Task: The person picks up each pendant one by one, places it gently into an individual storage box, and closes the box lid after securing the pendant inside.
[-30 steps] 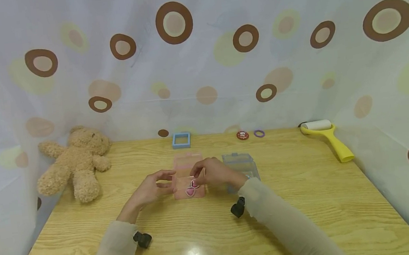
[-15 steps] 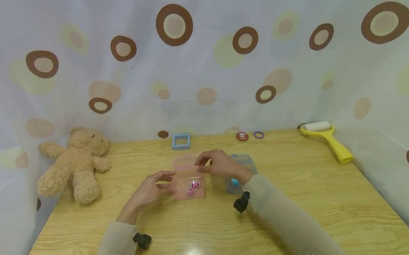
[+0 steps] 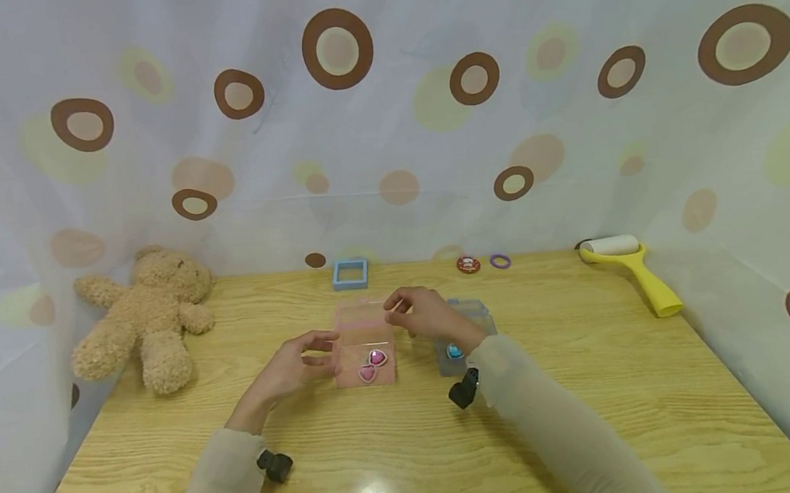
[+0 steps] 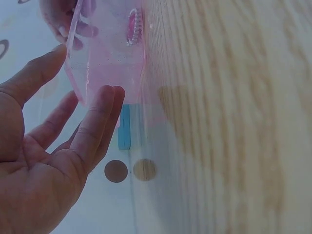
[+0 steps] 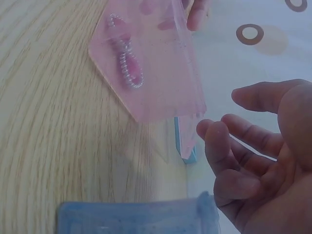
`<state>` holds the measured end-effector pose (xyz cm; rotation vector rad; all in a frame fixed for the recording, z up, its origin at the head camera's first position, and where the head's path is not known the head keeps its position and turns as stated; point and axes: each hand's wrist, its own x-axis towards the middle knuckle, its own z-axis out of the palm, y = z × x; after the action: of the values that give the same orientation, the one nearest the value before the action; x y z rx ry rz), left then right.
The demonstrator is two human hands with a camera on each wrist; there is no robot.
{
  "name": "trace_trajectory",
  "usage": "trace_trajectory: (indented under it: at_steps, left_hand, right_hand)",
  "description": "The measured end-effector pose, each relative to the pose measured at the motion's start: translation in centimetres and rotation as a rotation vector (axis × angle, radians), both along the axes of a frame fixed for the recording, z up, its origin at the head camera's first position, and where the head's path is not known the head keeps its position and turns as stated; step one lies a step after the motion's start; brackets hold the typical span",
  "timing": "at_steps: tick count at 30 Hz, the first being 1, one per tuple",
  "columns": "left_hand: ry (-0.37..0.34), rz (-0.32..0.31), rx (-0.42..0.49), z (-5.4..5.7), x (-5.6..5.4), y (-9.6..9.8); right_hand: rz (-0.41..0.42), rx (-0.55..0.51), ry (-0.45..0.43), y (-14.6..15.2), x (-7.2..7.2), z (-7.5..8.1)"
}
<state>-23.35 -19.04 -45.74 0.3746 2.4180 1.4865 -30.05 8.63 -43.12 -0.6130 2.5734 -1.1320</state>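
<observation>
A see-through pink box stands on the table with its lid tipped back. Two pink heart-shaped gems with beaded edges lie in it, one overlapping the other. My left hand rests at the box's left side, fingers extended and thumb near the rim. At the right of the box hovers my right hand, its fingers loosely bent with nothing between them, as the right wrist view confirms. Partly behind my right wrist, a see-through blue box with its lid back holds a blue gem.
Behind the boxes lie a light-blue square frame, a red round badge and a purple ring. A teddy bear leans at the left. A yellow-handled lint roller lies at the far right.
My right hand has let go of the upper pink gem and moved up and right, off the pink box. The blue gem has come into sight. My left hand has stayed put.
</observation>
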Motion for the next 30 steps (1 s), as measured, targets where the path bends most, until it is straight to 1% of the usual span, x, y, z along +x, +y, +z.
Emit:
trace_trajectory:
  at_steps: [2,6,8,13,16,19,23,30]
  left_hand:
    - [0.003,-0.005,0.002,0.00,0.00,-0.01]
    - [-0.011,0.011,0.005,-0.06,-0.05,0.05]
    - [-0.008,0.012,0.002,-0.08,-0.09,0.05]
    - [0.008,-0.007,0.003,-0.06,-0.12,-0.03]
    - [0.006,-0.007,0.010,0.01,-0.13,-0.03]
    - [0.004,-0.007,0.012,0.06,-0.14,-0.01]
    - [0.000,-0.004,0.008,0.09,-0.11,0.04]
    - [0.010,-0.004,-0.006,0.08,-0.10,0.04]
  right_hand:
    - [-0.008,0.004,-0.014,-0.08,-0.01,0.09]
    - [-0.020,0.018,-0.028,-0.23,-0.17,0.07]
    - [-0.022,0.027,-0.035,-0.30,-0.32,-0.05]
    - [-0.014,0.034,-0.050,-0.43,-0.75,-0.49]
    - [-0.012,0.027,-0.057,-0.44,-0.87,-0.64]
    - [-0.027,0.010,-0.058,-0.39,-0.81,-0.59]
    - [-0.053,-0.023,-0.039,-0.32,-0.73,-0.56]
    - [-0.098,-0.086,-0.029,-0.25,-0.61,-0.69]
